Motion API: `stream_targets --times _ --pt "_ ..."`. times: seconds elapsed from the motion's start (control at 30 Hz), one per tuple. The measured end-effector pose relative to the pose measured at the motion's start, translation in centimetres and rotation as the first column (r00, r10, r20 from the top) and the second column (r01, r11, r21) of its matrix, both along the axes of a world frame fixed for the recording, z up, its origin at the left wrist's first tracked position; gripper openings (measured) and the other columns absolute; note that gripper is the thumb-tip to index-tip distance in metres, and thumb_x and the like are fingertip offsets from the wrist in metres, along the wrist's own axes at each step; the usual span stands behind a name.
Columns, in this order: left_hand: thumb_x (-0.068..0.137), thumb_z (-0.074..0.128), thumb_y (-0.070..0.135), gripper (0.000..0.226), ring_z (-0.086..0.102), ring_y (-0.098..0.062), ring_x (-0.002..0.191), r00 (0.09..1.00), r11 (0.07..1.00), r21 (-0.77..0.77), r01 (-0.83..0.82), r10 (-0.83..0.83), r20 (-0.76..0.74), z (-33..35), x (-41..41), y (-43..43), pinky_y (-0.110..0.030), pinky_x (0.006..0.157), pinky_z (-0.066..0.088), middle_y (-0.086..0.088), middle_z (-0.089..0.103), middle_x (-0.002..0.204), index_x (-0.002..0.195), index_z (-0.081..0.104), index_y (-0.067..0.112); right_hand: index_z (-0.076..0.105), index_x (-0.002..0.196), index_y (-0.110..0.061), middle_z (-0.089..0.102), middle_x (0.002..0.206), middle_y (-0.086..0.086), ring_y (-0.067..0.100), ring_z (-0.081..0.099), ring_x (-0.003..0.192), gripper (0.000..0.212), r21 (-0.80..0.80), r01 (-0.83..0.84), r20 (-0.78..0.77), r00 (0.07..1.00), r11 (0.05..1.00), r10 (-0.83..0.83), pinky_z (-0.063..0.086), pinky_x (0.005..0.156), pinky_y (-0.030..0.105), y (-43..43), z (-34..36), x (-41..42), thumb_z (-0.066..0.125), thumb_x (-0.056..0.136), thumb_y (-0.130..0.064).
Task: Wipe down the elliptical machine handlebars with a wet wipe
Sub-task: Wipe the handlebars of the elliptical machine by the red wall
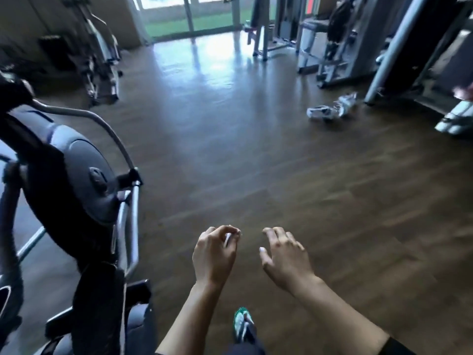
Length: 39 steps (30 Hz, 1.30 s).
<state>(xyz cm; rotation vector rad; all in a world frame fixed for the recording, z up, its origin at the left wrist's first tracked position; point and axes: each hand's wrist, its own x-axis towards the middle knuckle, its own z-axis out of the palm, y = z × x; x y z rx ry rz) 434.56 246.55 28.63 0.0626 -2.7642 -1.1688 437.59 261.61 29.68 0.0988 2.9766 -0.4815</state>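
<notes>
gleaming dark wood floor [256, 162], elliptical machine [76, 180] at left, weight machines [332, 47] beyond

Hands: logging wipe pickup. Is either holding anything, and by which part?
Left hand pinches a small white thing, part unclear; right hand holds nothing.

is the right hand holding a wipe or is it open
Open. The right hand is palm down above the dark wooden floor, its fingers loosely spread, with nothing between them.
</notes>
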Motion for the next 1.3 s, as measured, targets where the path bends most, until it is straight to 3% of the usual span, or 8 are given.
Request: stream_targets --times 0.17,0.33,0.47,0.6,0.83,1.1,1.3 --pt "0.079 0.074 0.031 0.006 0.062 -0.01 0.076 0.997 0.997 0.0 -0.083 0.083 -0.005 1.6 -14.3 -2.6 -0.029 0.069 0.051 0.009 0.063 0.074 0.077 0.072 0.037 0.037 0.14 -0.022 0.044 0.138 -0.002 0.019 0.043 0.125 0.048 -0.016 -0.11 -0.02 0.994 0.994 0.109 0.037 0.1 0.033 -2.2 1.6 -15.9 0.041 0.094 -0.037" --pt "0.079 0.075 0.03 0.007 0.062 -0.01 0.076 0.976 0.977 -0.016 -0.213 0.212 -0.039 2.4 -26.8 -4.2 -0.026 0.069 0.048 0.011 0.062 0.073 0.078 0.072 0.036 0.035 0.141 -0.022 0.042 0.139 -0.003 0.019 0.042 0.126 0.049 -0.004 -0.229 -0.039 0.973 0.974 0.228 0.037 0.1 0.032 -4.0 2.1 -30.1 0.04 0.094 -0.036" --pt "0.08 0.074 0.029 0.005 0.062 -0.012 0.078 0.945 0.945 -0.022 -0.325 0.324 -0.044 1.7 -36.0 -5.6 -0.029 0.073 0.051 0.015 0.056 0.071 0.081 0.073 0.034 0.037 0.139 -0.022 0.044 0.138 -0.002 0.02 0.043 0.125 0.047 0.002 -0.38 -0.054 0.924 0.925 0.38 0.038 0.099 0.033 -5.9 1.7 -41.3 0.041 0.094 -0.034" --pt "0.081 0.072 0.03 0.005 0.063 -0.014 0.079 0.878 0.878 -0.01 -0.479 0.479 -0.024 1.7 -43.6 -7.0 -0.033 0.074 0.052 0.006 0.066 0.078 0.082 0.072 0.035 0.037 0.139 -0.021 0.044 0.136 -0.001 0.021 0.043 0.124 0.047 0.004 -0.548 -0.045 0.836 0.837 0.547 0.038 0.099 0.034 -8.1 2.5 -51.2 0.041 0.093 -0.032" --pt "0.08 0.074 0.026 0.006 0.065 -0.009 0.074 0.664 0.666 0.102 -0.739 0.745 -0.06 4.2 -54.5 -11.0 -0.026 0.069 0.052 0.007 0.071 0.081 0.083 0.074 0.031 0.041 0.133 -0.021 0.048 0.131 0.0 0.022 0.046 0.12 0.043 -0.006 -0.795 -0.132 0.602 0.606 0.788 0.04 0.095 0.034 -15.2 5.4 -66.5 0.043 0.091 -0.03" --pt "0.079 0.075 0.027 0.005 0.064 -0.014 0.073 0.436 0.444 0.041 -0.895 0.89 -0.135 4.4 -62.9 -20.4 -0.029 0.069 0.051 0.003 0.07 0.079 0.083 0.075 0.029 0.044 0.13 -0.021 0.05 0.128 0.001 0.023 0.048 0.117 0.04 -0.03 -0.937 -0.203 0.345 0.347 0.916 0.041 0.092 0.036 -27.6 5.4 -77.3 0.045 0.091 -0.031" --pt "0.078 0.076 0.027 0.006 0.062 -0.012 0.071 0.208 0.215 0.021 -0.976 0.961 -0.183 5.9 -66.3 -25.8 -0.028 0.07 0.05 0.006 0.067 0.076 0.083 0.075 0.03 0.041 0.134 -0.02 0.047 0.134 0.001 0.023 0.046 0.119 0.044 -0.014 -0.991 -0.221 0.132 0.133 0.966 0.041 0.09 0.035 -35.5 6.4 -82.1 0.044 0.092 -0.029"
